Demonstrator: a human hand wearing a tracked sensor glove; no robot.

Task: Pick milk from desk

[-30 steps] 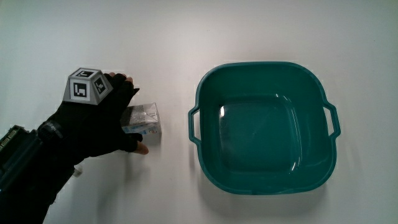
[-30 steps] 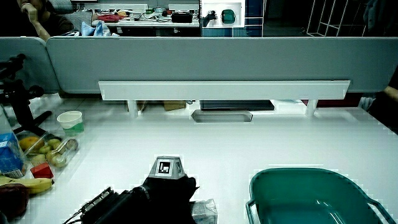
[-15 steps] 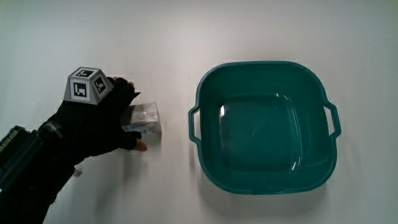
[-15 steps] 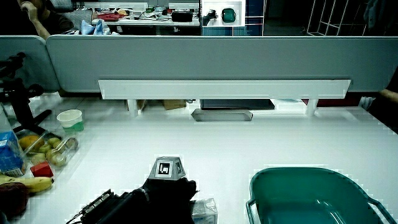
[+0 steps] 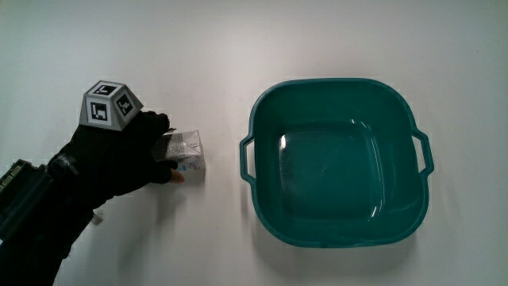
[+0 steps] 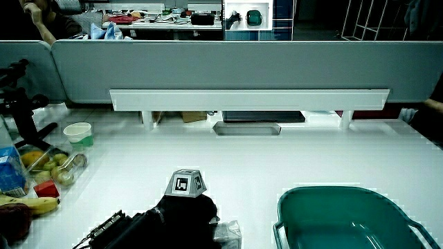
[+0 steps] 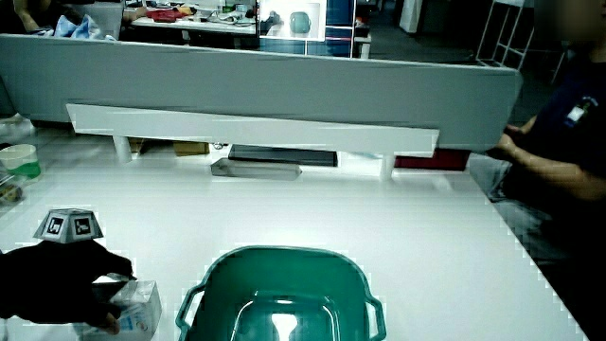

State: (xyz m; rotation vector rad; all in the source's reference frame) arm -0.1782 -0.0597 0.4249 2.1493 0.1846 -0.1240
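Note:
A small white and blue milk carton (image 5: 188, 151) lies on the white table beside the teal basin (image 5: 333, 82). The hand (image 5: 151, 151), in a black glove with a patterned cube (image 5: 106, 103) on its back, has its fingers curled around the carton's end away from the basin, with the thumb on the side nearer the person. In both side views the carton (image 6: 229, 234) (image 7: 138, 305) shows just past the glove (image 6: 181, 218) (image 7: 59, 280), low on the table. The fingers hide part of the carton.
The basin (image 6: 332, 195) (image 7: 284, 256) holds nothing and stands a short gap from the carton. At the table's edge in a side view are a paper cup (image 6: 77, 132), a box of fruit (image 6: 54, 169), bananas (image 6: 31, 205) and a blue carton (image 6: 10, 173).
The hand has rolled a little, turning the cube, and its fingers have curled tighter around the carton. The carton has hardly shifted.

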